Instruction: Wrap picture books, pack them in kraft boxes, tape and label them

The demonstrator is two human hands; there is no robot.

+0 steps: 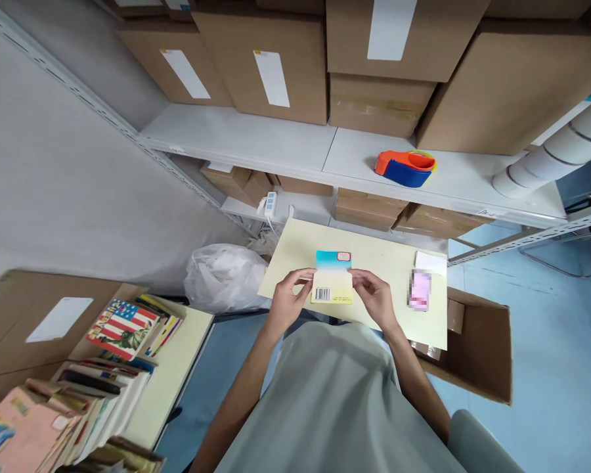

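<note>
A small book [333, 278] with a blue-to-yellow cover, a barcode at its lower left and a red-edged sticker at its upper right, is held over the pale table [379, 263]. My left hand [291, 297] pinches its left edge between thumb and fingers. At the opposite edge, my right hand [373, 294] grips it the same way. To the right of my right hand lies a blurred pink item [419, 291], just below a white slip of paper [430, 263].
Cardboard boxes [276, 72] fill the shelf [256, 135] ahead, where an orange and blue tape dispenser [406, 169] sits. Piled books [123, 328] cover a side table at left. A white plastic bag [224, 277] and an open carton [482, 355] flank the table.
</note>
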